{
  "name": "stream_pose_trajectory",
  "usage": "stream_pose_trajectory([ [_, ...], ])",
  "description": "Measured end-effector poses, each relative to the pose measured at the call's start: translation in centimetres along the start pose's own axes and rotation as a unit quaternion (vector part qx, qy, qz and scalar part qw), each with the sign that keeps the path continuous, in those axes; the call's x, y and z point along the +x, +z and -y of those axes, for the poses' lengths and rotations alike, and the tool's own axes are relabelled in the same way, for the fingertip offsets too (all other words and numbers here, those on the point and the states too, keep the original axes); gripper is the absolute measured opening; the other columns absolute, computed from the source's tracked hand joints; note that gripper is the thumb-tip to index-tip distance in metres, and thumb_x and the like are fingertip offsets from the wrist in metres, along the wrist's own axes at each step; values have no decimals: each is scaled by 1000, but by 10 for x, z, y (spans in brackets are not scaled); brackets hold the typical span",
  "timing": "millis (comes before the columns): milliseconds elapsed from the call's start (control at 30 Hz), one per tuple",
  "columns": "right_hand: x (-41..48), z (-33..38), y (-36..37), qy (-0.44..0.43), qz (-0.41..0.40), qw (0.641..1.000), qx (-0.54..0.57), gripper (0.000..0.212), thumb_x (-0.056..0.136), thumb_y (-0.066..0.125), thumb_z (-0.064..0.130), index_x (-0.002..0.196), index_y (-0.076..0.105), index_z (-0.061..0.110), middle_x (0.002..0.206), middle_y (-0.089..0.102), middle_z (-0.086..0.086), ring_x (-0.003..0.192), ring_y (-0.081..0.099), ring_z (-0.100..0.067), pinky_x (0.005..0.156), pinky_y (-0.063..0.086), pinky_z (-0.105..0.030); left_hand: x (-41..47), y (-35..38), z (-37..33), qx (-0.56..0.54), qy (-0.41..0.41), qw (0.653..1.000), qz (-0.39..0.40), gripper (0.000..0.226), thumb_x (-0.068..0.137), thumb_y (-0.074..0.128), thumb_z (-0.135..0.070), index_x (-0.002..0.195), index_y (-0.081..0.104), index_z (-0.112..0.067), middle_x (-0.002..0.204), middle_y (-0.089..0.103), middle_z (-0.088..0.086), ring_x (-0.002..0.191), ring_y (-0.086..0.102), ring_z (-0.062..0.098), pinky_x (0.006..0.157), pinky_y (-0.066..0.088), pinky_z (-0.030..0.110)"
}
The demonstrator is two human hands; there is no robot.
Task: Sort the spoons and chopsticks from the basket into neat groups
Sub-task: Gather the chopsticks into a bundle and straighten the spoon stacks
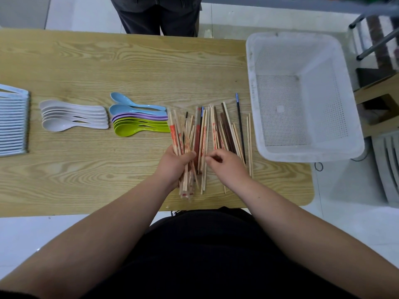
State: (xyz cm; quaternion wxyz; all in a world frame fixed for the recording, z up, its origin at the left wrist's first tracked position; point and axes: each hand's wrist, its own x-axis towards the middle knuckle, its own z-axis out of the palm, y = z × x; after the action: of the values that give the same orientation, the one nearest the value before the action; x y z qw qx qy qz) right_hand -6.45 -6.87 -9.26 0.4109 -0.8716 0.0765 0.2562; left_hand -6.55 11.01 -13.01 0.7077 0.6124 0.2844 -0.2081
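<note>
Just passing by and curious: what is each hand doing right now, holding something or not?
Left hand: grips a bundle of chopsticks.
Right hand: fingers curled at the loose chopsticks; hold cannot be told.

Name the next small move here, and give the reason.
Probably: the right hand lifts a pale chopstick from the mixed pile into the bundle the left hand grips. The pile mixes pale and dark sticks.

This looks like a plain indoor workroom rather than a home. A wood-grain desk (86, 61) stands on glossy white floor tiles (26, 229). A large perforated plastic basket (250, 83) sits on the desk's right end. A second person (157, 16) stands beyond its far edge. Grey metal furniture legs (376, 45) and a cardboard box (367, 91) lie off its right end.
</note>
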Motion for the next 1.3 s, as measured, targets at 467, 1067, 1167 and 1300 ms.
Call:
stream_pose_trajectory([
  [467, 24, -54, -35, 148, -69, 965, -203, 20, 98, 52, 24, 117, 55, 18, 105, 64, -5, 83, 58, -25, 63, 41, -31, 1, 1, 8, 13, -39, 999, 2, 36, 79, 76, -20, 114, 66, -17, 94, 77, 6, 87, 74, 27, 80, 61, 52],
  [1067, -17, 6, 9, 74, 43, 964, 251, 15, 84, 80, 13, 93, 69, 14, 84, 70, -1, 74, 67, -11, 63, 55, -22, -20, 16, 4, -56, -20, 996, 72, 23, 96, 64, -6, 119, 63, -8, 113, 73, 19, 104, 71, 35, 89, 58, 48],
  [1167, -20, 8, 17, 77, 59, 953, 288, 11, 86, 76, 6, 85, 70, 15, 72, 71, 7, 68, 68, -6, 59, 53, -18, -22, 12, 5, -57, -18, 996, 68, 20, 95, 64, -3, 114, 64, -7, 109, 73, 20, 102, 71, 37, 86, 59, 47],
  [1300, -24, -11, 10, 60, -24, 994, 92, 10, 92, 71, 26, 101, 73, 29, 95, 72, 15, 83, 66, 1, 61, 47, -10, -22, 1, 12, -27, -20, 999, 43, 24, 92, 69, -10, 116, 66, -12, 105, 76, 12, 99, 73, 34, 84, 60, 46],
])
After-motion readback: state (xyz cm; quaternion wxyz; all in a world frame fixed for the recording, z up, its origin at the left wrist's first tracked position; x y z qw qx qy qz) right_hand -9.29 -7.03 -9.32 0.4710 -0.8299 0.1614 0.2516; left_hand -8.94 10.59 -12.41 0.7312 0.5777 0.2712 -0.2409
